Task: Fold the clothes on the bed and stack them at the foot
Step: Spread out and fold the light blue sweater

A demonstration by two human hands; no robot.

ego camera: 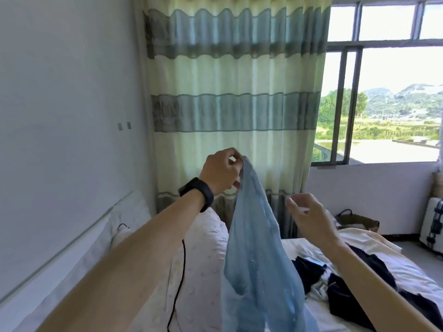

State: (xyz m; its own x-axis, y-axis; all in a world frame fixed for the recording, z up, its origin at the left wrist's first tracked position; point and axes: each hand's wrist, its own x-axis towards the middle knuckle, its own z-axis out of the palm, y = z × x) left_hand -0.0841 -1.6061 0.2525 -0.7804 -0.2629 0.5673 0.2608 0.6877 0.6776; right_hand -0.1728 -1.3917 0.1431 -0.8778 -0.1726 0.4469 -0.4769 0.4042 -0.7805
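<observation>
Free air over bed [412, 274]; blue garment [254, 248] centre, dark clothes [345, 293] right

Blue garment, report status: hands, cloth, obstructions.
Left hand pinches blue garment at top, hanging unfolded. Right hand open beside it. Dark clothes loose on bed below.

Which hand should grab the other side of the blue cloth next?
Probably right. The right hand is empty and beside the hanging thin light blue garment; the left hand is busy pinching its top.

White bed [407, 271] under dark clothes [345, 295], pillow [206, 236], cable [183, 259]
</observation>
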